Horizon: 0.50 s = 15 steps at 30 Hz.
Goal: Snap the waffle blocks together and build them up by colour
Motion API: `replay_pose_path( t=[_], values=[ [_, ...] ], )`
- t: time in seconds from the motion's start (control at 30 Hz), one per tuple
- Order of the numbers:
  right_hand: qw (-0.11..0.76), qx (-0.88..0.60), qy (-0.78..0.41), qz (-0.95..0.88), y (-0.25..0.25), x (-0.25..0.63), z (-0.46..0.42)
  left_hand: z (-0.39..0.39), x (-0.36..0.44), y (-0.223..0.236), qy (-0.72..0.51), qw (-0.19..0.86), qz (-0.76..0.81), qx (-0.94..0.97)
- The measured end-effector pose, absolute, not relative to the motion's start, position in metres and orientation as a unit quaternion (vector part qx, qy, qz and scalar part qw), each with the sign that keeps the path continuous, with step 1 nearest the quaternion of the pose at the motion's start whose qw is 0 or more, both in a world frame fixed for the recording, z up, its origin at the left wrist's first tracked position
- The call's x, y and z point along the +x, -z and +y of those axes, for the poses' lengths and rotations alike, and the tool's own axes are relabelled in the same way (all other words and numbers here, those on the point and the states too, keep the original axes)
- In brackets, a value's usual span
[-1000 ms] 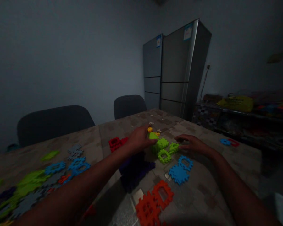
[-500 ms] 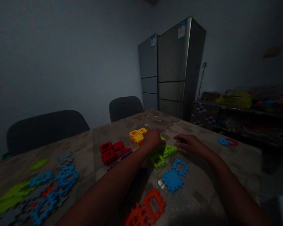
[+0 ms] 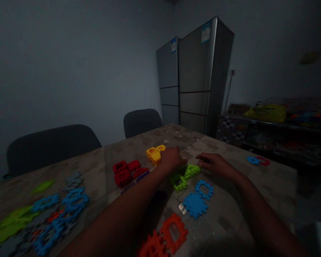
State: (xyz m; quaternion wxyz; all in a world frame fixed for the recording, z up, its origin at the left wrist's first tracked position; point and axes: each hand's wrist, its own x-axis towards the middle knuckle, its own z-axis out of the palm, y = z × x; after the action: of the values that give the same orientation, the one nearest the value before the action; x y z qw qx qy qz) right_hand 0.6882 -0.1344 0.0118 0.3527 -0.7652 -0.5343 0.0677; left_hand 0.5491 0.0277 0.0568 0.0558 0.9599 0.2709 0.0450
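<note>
My left hand (image 3: 173, 157) reaches over the far end of the lime-green interlocking plastic pieces (image 3: 179, 182), close beside a yellow stack of pieces (image 3: 154, 155). One digit points right; the other fingers are hidden by the back of the hand, so any hold cannot be made out. My right hand (image 3: 212, 162) is open just right of the green group, fingers stretched leftward with nothing visible in them. Nearer me lie two blue pieces (image 3: 195, 204) and some orange pieces (image 3: 174, 233). Red pieces (image 3: 123, 177) and purple ones (image 3: 141, 176) are left of my left forearm.
A mixed pile of blue, grey and green pieces (image 3: 48, 225) covers the table's left end. Small blue and red pieces (image 3: 253, 160) lie near the right edge. Two chairs (image 3: 53, 146) stand beyond the table, with refrigerators (image 3: 195, 71) and a cluttered shelf (image 3: 267, 125) behind.
My left hand has dipped slightly, and the bit of green that showed just beyond its fingers is no longer visible. My right hand has barely moved.
</note>
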Motion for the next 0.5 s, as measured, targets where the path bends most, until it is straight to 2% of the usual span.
replay_pose_path(
  t=[0.3, 0.5],
  values=[
    [0.370, -0.762, -0.054, -0.529, -0.006, 0.690, -0.129, 0.050, 0.553, -0.063, -0.020, 0.046, 0.140, 0.989],
    [0.373, -0.761, -0.053, -0.528, -0.003, 0.689, -0.129, 0.040, 0.556, -0.058, 0.020, 0.026, 0.125, 0.992]
  ],
)
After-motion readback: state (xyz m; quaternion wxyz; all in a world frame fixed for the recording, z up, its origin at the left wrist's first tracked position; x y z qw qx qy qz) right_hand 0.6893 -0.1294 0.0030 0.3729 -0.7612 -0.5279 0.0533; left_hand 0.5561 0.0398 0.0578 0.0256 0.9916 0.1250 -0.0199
